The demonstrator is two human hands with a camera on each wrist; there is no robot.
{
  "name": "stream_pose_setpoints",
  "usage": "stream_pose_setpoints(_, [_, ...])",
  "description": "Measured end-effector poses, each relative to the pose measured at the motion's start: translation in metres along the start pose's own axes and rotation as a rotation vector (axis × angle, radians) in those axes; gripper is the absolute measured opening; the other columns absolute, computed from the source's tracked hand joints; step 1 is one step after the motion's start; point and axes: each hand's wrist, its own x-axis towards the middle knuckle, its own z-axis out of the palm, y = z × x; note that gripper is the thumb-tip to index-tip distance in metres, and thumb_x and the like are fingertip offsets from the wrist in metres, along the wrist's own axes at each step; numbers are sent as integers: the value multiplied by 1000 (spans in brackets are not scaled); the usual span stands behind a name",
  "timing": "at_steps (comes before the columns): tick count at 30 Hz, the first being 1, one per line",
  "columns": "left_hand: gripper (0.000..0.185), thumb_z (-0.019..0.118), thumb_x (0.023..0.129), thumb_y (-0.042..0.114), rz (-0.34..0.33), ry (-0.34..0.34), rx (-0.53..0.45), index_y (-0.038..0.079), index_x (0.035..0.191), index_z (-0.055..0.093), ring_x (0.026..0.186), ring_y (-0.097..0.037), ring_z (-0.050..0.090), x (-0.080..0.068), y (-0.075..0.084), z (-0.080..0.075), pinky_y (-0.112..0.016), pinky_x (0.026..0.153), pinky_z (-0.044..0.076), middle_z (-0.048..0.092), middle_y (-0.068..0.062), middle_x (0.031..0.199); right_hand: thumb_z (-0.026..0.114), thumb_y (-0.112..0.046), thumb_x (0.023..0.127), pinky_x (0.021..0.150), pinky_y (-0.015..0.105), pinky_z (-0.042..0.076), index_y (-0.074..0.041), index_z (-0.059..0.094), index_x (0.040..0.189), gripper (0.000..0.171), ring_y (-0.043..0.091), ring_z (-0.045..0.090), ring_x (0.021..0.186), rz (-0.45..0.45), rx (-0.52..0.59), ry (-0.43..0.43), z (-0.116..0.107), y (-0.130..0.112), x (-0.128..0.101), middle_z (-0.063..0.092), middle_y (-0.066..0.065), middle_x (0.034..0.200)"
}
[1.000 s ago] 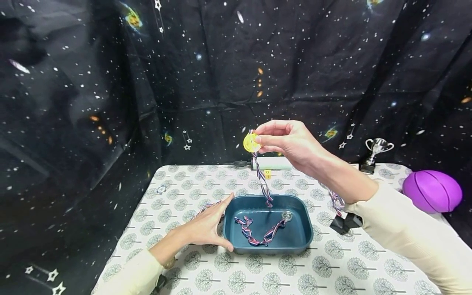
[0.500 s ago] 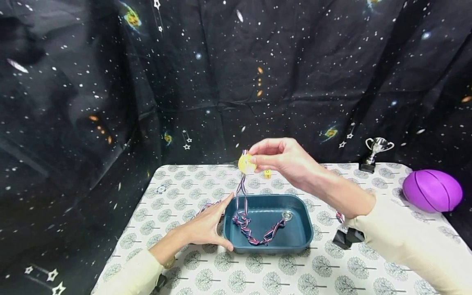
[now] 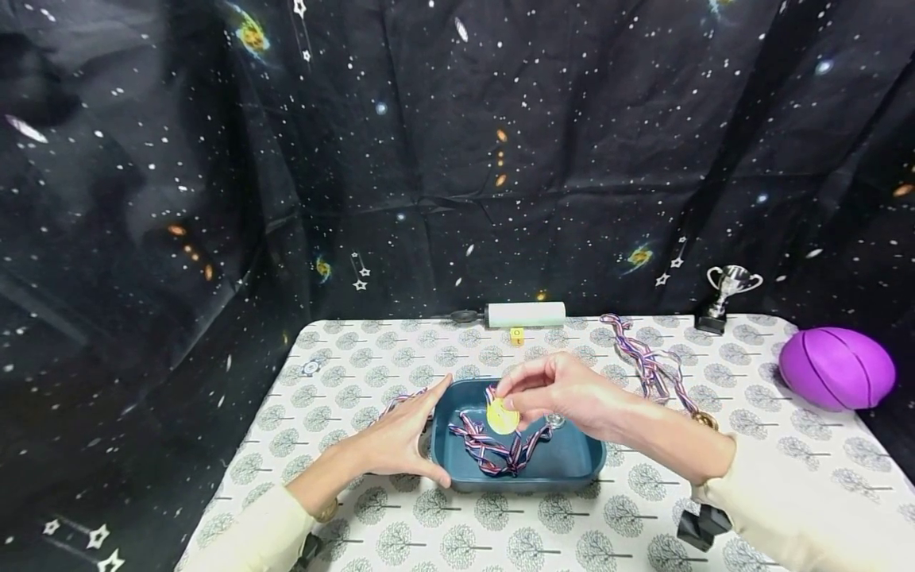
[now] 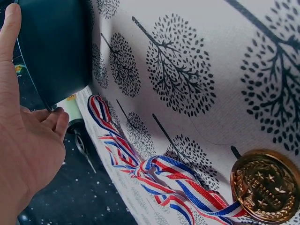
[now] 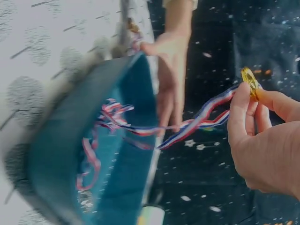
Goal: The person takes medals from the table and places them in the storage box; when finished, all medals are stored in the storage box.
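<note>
A teal tray [image 3: 588,465] sits on the tree-print tablecloth [image 3: 500,532]. My right hand [image 3: 554,389] pinches a gold medal [image 3: 502,416] low over the tray, its striped ribbon [image 3: 493,451] piled inside. In the right wrist view the gold medal [image 5: 249,80] is pinched at the fingertips and the striped ribbon [image 5: 187,129] trails into the teal tray [image 5: 61,150]. My left hand [image 3: 400,437] rests with straight fingers against the tray's left side. The left wrist view shows my left hand [image 4: 26,140] beside the teal tray [image 4: 56,51], and another gold medal [image 4: 265,185] with its ribbon [image 4: 154,173] on the cloth.
More ribboned medals [image 3: 654,369] lie at the right rear of the table. A small silver trophy [image 3: 729,298], a purple ball [image 3: 836,369], a white pump [image 3: 525,314] and a yellow die [image 3: 516,337] stand near the back edge. A starry black backdrop hangs behind.
My right hand has come down from high above the tray to just over it, and the medal's ribbon has piled into the tray. The left hand has stayed put.
</note>
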Motion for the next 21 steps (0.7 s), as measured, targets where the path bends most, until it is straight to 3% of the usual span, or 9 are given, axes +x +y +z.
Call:
stream_pose_setpoints(10, [154,95,63,67,-18,-3,31,28,172,-7,159,-23,23,0,-1,2,-52,128,23,16,-6,177,70,2,96,60,24,60,12,74,109,17,17,66,72,53,-53,-58,-23,39,-4,76,16,93])
stream_pose_setpoints(15, [154,93,64,70,-18,-6,42,29,171,-8,160,-23,22,0,-1,2,-54,128,23,13,-5,177,67,4,95,63,27,63,11,74,109,17,21,69,74,64,-98,-93,-36,51,-7,75,20,98])
stream_pose_setpoints(21, [154,94,64,69,-9,-3,49,30,171,-10,160,-22,21,0,-2,3,-55,128,23,11,-3,178,62,15,83,71,32,63,10,68,112,30,24,68,76,19,-166,-154,-45,58,-14,71,18,98])
